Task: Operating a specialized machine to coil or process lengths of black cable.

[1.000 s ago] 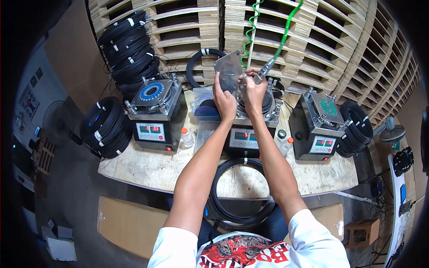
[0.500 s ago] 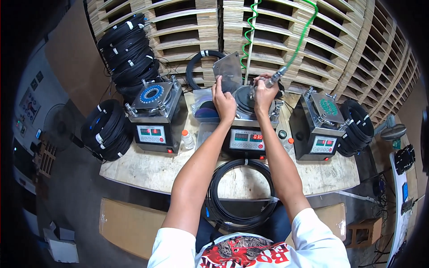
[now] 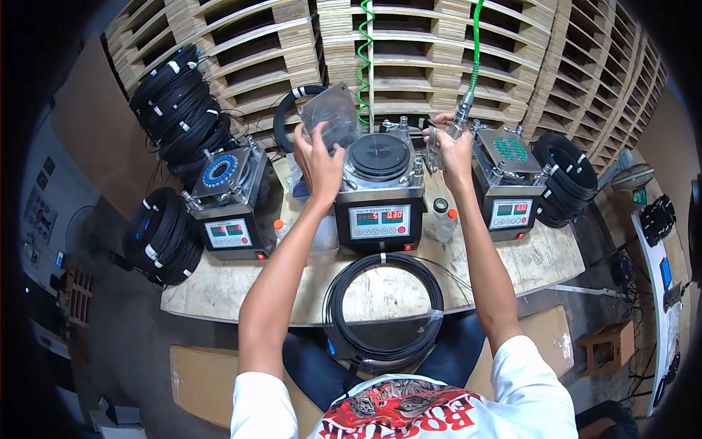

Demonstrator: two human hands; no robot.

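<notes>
While your right grip (image 3: 458, 154) is wrapped around the air gun (image 3: 455, 131), your left grip (image 3: 320, 167) touches the plate (image 3: 330, 111) just beyond it; whether it pinches cannot be told. The disc (image 3: 378, 154) sits between both grips. Best steady the plate by its edges, and keep the hose (image 3: 475, 58), above your right grip, slack.

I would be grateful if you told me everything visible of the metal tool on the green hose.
The tool looks like silvery, shiny metal, with a stepped cylindrical fitting at its upper end, joined to the green hose. It tilts, fitting end uppermost. The right hand grips and partly hides it; another silvery part shows left of the fingers.
</notes>
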